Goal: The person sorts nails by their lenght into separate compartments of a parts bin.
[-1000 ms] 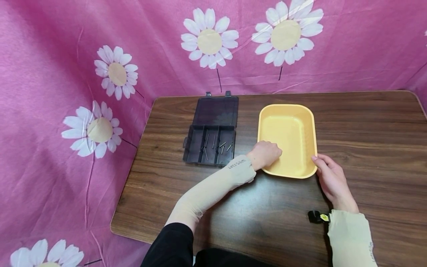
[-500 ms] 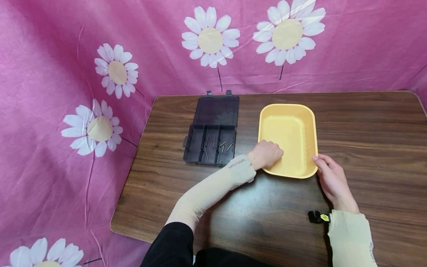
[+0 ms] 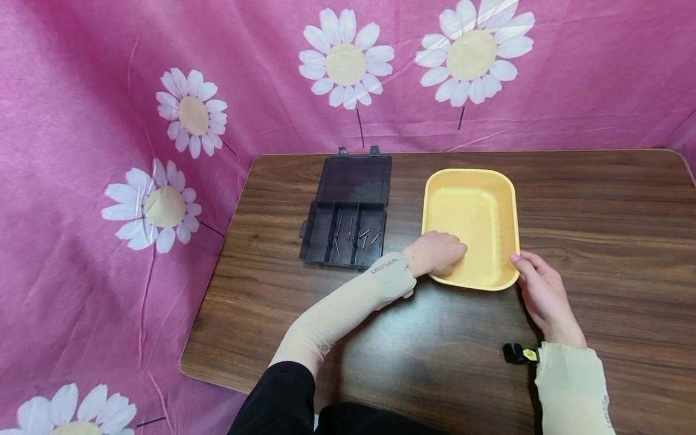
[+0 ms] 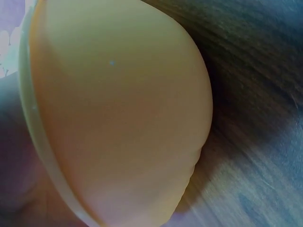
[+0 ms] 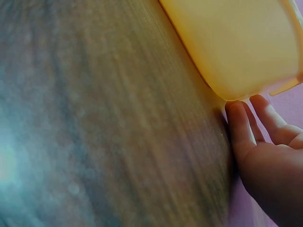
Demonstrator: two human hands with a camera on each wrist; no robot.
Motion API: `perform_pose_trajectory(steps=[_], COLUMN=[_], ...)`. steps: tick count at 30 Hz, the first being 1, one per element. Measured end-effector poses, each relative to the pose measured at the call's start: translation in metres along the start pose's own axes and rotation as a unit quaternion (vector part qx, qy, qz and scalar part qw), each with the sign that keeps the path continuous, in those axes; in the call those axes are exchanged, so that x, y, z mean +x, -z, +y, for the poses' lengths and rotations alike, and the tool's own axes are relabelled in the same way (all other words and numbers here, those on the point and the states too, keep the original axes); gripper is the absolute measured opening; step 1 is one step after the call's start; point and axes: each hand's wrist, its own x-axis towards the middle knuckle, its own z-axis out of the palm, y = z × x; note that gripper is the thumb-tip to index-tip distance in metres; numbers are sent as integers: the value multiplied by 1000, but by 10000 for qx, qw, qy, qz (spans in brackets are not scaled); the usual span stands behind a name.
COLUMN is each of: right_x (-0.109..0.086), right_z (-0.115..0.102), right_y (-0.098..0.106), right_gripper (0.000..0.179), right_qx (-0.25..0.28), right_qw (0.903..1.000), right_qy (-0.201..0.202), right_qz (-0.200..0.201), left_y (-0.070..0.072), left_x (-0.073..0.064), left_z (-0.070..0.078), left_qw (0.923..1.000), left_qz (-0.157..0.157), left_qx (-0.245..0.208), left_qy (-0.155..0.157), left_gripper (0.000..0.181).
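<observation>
A yellow plastic basin stands on the wooden table, right of centre in the head view. My left hand reaches over its near left rim, knuckles up, fingertips pointing down inside. Those fingertips are hidden, so I cannot tell whether they hold anything. The basin's outer wall fills most of the left wrist view. At the near right corner my right hand holds the basin, thumb at the rim and fingers against the outside wall. To the left lies a dark organiser box with its lid open.
Several thin metal screws or nails lie in the box's middle and right compartments. A black wrist camera sits by the right sleeve. The pink daisy curtain hangs along the back and left table edges.
My left hand has slid slightly to the right inside the basin. The right hand keeps its hold, and the box has stayed put. The head view has shifted a little.
</observation>
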Motion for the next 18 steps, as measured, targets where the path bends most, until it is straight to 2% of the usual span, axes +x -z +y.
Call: perform_pose_trajectory(steps=[3,8,13,18], right_x=[0,0,0,0], right_z=[0,0,0,0], right_y=[0,0,0,0], right_gripper=[13,12,12,12], right_qx=[13,46,29,-15], right_qw=[10000,10000,10000,10000], right_qy=[-14,-46,-81,-92], right_qz=[-4,-6,-24,-29], left_y=[0,0,2,7], left_x=[-1,-3,-5,-9], left_z=[0,-1,-2,-1], left_qw=[9997,9972,9903,9827], left_qz=[31,322,597,641], left_qx=[-215,-569,-1052,-1510], left_qy=[-109,-371,-678,-862], left_gripper=[9,8,12,12])
